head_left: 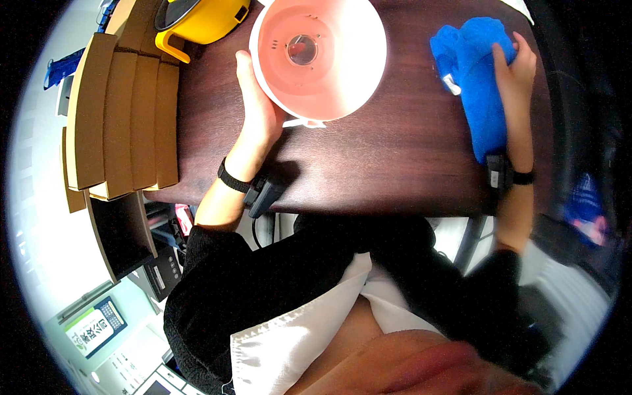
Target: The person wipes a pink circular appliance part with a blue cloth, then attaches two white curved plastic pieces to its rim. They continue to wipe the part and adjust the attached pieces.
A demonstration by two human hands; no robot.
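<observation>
A round white housing with a pink inside and a small round metal-looking part in its middle is tilted toward me at the top centre. My left hand grips its left lower side, thumb up along the wall and the other fingers hidden behind it. A short white piece juts out below the rim. On the right side of the table, my right hand is closed on a bunched blue cloth, which has a small white label. The cloth hangs down along the inside of my right forearm.
The dark wood-grain table stretches before me. A yellow pot with a handle stands at the far left. Several cardboard pieces line the left edge, above an open dark shelf. Something white lies at the far right corner.
</observation>
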